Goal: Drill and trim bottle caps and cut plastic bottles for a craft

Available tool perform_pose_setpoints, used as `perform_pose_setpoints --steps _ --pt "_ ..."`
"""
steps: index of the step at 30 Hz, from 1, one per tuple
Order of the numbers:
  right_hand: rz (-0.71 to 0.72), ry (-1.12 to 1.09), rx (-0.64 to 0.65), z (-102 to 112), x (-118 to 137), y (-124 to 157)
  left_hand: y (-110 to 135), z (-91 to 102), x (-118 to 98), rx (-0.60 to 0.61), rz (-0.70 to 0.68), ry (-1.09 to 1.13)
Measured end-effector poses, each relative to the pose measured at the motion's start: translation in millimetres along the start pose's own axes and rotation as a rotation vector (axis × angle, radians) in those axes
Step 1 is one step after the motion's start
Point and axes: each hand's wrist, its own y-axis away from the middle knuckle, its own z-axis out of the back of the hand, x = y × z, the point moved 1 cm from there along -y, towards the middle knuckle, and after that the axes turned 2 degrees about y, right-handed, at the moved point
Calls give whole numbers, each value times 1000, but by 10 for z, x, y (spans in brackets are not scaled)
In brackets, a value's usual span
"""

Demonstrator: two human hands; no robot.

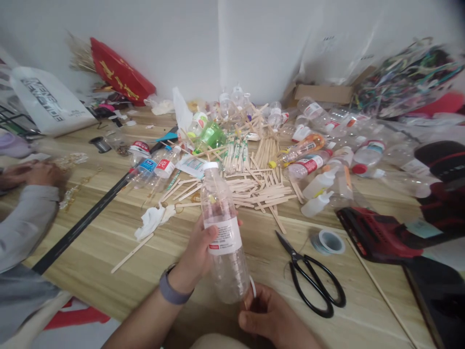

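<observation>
Over the near edge of the pale wooden table (pixel 109 252), your left hand (pixel 198 252) clasps the clear, white-capped plastic bottle (pixel 223 232) at its label while your right hand (pixel 269 315) pinches a thin white loop (pixel 253 287) at its base, work that likely needs a steady hold.

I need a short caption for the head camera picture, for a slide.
Left hand grips a plastic bottle above a table, right hand at its base; scissors and wooden sticks lie nearby.
</observation>
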Motion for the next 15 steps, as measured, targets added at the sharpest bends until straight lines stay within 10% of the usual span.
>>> perform_pose_setpoints --steps 15 --pt "-55 -21 14 8 -25 9 -4 3 -21 -19 0 -11"
